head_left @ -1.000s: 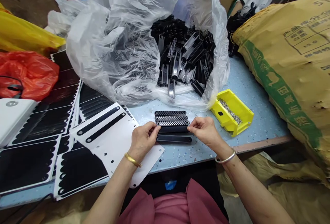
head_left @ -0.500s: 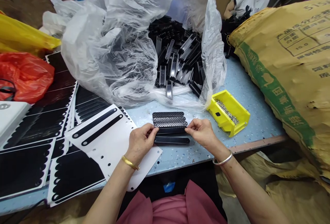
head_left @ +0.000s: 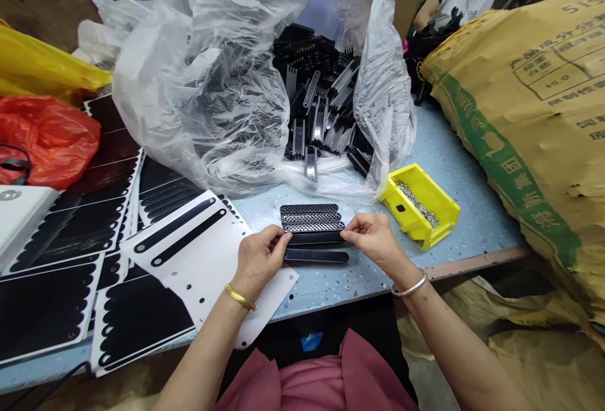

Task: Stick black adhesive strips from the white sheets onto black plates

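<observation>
My left hand and my right hand each pinch one end of a long black strip held level just above the blue table. Both hands are closed on it. Right behind the strip lie two or three perforated black grille pieces side by side. Another plain black strip lies on the table below the held one. The white backing sheet with two black strips left on it sits under my left hand.
A clear plastic bag full of black plastic parts stands behind. A yellow bin of small metal bits sits at right, beside a big yellow sack. Black sticker sheets, a red bag at left. Another person sits far back.
The hands and the held strip have stayed almost still; only the view has shifted slightly.
</observation>
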`<state>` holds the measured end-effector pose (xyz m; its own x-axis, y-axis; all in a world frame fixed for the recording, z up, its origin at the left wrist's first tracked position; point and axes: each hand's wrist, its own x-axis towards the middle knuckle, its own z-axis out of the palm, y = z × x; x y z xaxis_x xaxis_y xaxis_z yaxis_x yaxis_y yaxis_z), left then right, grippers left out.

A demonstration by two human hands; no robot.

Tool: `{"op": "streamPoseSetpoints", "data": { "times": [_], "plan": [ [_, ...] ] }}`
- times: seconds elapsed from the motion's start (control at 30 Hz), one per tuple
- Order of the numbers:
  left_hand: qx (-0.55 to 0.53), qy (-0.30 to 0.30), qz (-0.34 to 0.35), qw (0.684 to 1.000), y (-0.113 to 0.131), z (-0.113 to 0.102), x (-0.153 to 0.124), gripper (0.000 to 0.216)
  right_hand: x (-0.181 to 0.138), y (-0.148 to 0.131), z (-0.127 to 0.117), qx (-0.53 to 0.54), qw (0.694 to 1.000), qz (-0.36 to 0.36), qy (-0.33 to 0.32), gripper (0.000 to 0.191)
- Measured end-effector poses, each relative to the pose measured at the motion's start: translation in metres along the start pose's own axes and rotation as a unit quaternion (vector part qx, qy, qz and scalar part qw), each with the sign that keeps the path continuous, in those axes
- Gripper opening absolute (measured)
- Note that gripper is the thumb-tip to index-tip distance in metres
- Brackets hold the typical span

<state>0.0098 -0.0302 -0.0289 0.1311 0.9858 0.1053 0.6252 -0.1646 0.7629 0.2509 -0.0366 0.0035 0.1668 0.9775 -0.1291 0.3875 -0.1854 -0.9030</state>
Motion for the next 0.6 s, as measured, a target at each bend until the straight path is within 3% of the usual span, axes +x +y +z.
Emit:
{"op": "streamPoseSetpoints", "data": {
  "times": [0.6],
  "plan": [
    [0.004, -0.002, 0.003, 1.0, 0.0015, -0.0015, 0.001, 0.028, 0.0024, 0.0069, 0.0058, -0.096, 0.995, -0.006, 0.018, 0.014]
  ]
}}
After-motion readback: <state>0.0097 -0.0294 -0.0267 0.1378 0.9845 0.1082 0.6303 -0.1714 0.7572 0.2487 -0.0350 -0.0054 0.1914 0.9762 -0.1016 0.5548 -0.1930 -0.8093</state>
